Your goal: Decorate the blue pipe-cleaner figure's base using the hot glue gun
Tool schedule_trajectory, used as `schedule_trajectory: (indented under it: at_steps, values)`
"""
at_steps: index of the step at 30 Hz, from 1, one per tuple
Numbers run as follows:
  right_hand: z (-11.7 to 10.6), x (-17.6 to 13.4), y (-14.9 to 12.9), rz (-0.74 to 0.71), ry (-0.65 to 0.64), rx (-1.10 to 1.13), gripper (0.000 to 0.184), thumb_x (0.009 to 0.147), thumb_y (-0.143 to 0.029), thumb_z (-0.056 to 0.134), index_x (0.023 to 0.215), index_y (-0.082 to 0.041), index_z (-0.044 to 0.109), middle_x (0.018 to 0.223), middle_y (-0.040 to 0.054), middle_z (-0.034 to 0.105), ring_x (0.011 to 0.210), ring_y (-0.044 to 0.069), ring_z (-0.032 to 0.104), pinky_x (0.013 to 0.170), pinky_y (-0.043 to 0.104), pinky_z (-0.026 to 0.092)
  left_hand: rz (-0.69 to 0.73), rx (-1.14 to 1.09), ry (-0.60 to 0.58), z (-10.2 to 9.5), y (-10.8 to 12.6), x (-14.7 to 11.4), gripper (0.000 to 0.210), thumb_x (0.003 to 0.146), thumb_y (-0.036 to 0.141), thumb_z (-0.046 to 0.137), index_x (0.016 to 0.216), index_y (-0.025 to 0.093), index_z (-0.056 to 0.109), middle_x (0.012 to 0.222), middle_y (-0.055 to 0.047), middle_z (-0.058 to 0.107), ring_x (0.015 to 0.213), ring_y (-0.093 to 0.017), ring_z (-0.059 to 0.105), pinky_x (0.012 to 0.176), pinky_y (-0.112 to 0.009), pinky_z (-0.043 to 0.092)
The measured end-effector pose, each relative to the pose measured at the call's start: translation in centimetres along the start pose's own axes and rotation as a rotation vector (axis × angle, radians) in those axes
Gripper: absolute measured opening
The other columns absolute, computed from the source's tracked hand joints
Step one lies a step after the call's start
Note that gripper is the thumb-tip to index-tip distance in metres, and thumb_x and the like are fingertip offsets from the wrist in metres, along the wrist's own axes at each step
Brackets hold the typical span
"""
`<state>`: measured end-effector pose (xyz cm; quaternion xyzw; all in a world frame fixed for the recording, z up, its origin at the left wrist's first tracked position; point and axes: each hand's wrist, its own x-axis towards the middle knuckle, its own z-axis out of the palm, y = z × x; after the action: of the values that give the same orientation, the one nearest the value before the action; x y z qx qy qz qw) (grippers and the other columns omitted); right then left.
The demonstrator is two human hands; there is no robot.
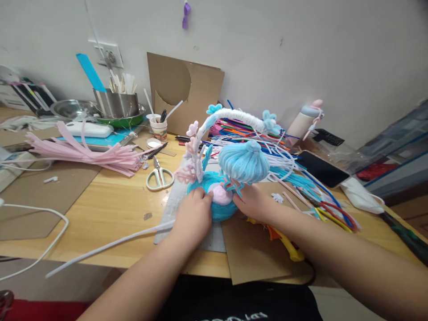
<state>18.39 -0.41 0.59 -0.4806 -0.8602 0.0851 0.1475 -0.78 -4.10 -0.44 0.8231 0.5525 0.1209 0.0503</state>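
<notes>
A craft made of fuzzy pipe cleaners stands before me. Its round blue base (pixel 219 216) carries a pale pink coil (pixel 220 195) in the middle. From the left side rises a white arch (pixel 239 116) with small flowers, and a light-blue jellyfish shape (pixel 244 162) hangs beneath it. My left hand (pixel 194 209) is closed on the base's left edge, fingertips near the pink coil. On the opposite edge, my right hand (pixel 250 203) grips the base under the jellyfish, whose curly tentacles partly cover its fingers. A pale pipe cleaner (pixel 110 245) sticks out left from by my left wrist.
Scissors (pixel 159 176) and a pink pipe-cleaner bundle (pixel 87 149) lie to the left. Behind are a paper cup (pixel 158 128), a steel pot (pixel 117 102) and cardboard (pixel 207 89). Rightward lie a phone (pixel 323 168), yellow-handled pliers (pixel 290 249) and loose pipe cleaners (pixel 290 178).
</notes>
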Motion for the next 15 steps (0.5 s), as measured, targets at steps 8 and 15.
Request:
schedule_trajectory:
  at_steps: [8, 15]
  values:
    - [0.9, 0.6, -1.2, 0.154, -0.013, 0.302, 0.036, 0.081, -0.014, 0.041, 0.112, -0.019, 0.058, 0.12, 0.0097, 0.063, 0.119, 0.024, 0.054, 0.102, 0.043, 0.04, 0.023, 0.046, -0.021, 0.0, 0.1, 0.1, 0.037, 0.084, 0.01, 0.041, 0.115, 0.015, 0.06, 0.101, -0.011, 0.057, 0.093, -0.026, 0.054, 0.079, -0.037, 0.047]
    - [0.6, 0.9, -2.0, -0.019, -0.073, 0.141, 0.036, 0.084, -0.015, 0.037, 0.114, -0.014, 0.056, 0.12, 0.0136, 0.063, 0.115, 0.025, 0.057, 0.099, 0.042, 0.044, 0.02, 0.032, 0.008, 0.1, 0.0, -0.2, 0.033, 0.087, 0.012, 0.041, 0.114, 0.015, 0.059, 0.099, -0.01, 0.058, 0.092, -0.026, 0.055, 0.078, -0.037, 0.046]
